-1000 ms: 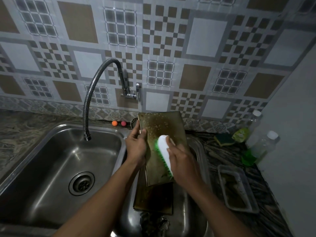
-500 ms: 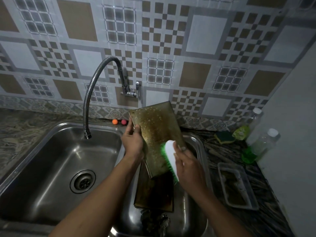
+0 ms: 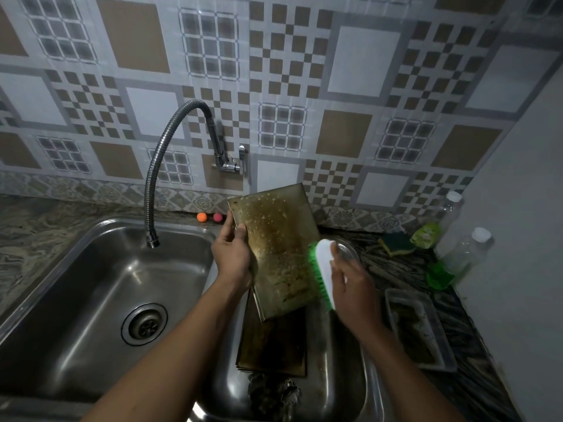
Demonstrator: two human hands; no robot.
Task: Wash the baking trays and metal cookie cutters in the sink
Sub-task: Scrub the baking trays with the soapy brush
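Note:
My left hand grips the left edge of a greasy, soapy baking tray that is tilted upright over the right sink basin. My right hand holds a white scrub brush with green bristles against the tray's right edge. Under the held tray, more dark trays lie stacked in the right basin. A dark crumpled scourer or cutter heap lies at the basin's front; I cannot tell which.
The left sink basin with its drain sits under the flexible tap. On the counter at right are a small dirty rectangular pan, a sponge, and bottles with green liquid. Two small balls lie by the wall.
The brush has slid from the tray's middle toward its right edge. The tray has tipped its top leftward in my left hand.

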